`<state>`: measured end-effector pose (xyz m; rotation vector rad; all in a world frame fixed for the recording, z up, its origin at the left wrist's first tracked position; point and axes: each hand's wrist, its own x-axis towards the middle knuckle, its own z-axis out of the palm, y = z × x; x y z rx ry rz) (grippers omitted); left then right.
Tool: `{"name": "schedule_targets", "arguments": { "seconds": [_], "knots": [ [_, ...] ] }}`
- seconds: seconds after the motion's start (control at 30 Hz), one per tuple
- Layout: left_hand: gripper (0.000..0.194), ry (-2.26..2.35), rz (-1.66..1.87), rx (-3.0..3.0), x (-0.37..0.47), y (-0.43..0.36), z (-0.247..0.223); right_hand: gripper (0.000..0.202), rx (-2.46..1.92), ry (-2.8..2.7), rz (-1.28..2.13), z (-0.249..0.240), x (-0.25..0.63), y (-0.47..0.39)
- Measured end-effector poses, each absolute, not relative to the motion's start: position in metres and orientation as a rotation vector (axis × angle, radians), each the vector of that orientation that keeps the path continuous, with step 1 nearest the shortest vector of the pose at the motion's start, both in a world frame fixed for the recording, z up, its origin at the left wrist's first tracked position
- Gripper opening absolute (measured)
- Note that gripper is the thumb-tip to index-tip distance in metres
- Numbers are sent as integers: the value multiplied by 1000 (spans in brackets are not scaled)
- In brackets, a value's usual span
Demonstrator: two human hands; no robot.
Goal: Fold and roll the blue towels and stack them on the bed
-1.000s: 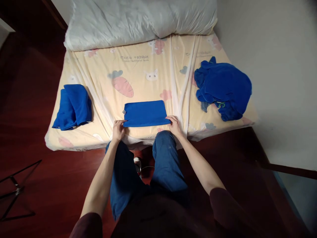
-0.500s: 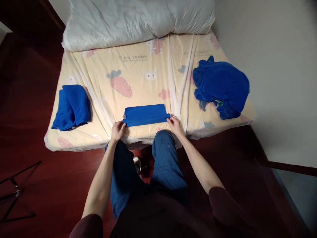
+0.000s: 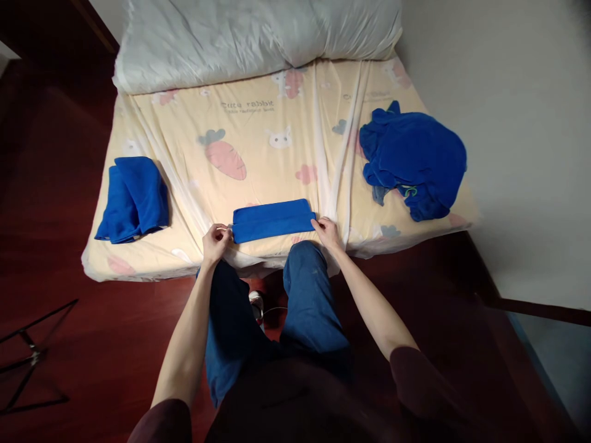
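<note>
A blue cloth (image 3: 273,220), folded into a long narrow strip, lies at the near edge of the bed. A fold line runs along its length. My left hand (image 3: 216,243) is closed in a pinch at the left end, where a small pale tag shows by the fingers. At the other end my right hand (image 3: 327,234) pinches the corner of the cloth between thumb and fingers.
Folded blue cloths (image 3: 133,200) lie at the bed's left, and a crumpled blue heap (image 3: 415,160) at its right. Behind is a plastic-wrapped roll (image 3: 258,43). The bed (image 3: 277,163) has a plastic-covered rabbit print sheet. A black stand (image 3: 32,357) is on the floor.
The near flap of the blue cloth has become wider, and its far left edge sits slightly nearer to me. My left hand has shifted a little left; the right has barely moved.
</note>
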<state>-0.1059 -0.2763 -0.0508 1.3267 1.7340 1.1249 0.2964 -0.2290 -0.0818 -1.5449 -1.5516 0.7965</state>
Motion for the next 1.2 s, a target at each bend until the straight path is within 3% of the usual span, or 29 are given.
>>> {"name": "schedule_targets", "arguments": {
  "seconds": [0.17, 0.37, 0.57, 0.8, 1.07, 1.2],
  "knots": [
    [32, 1891, 1258, 1787, -101, -286, -38, 48, -1562, -1390, 674, -75, 295, -235],
    [52, 1439, 844, 2358, -93, -295, -35, 33, -1192, -1934, 373, -52, 297, -243],
    [68, 1406, 544, 2373, -96, -287, -52, 49, -1166, -2281, 442, -62, 308, -236],
    [71, 1521, 634, 2199, -99, -274, -57, 67, -1305, -2174, 559, -73, 295, -226],
    [83, 1367, 536, 2198, -114, -300, -47, 51, -1197, -2279, 671, -55, 314, -249],
    [70, 1386, 578, 2148, -115, -308, -41, 42, -1237, -2109, 797, -57, 317, -258]
  ]
}}
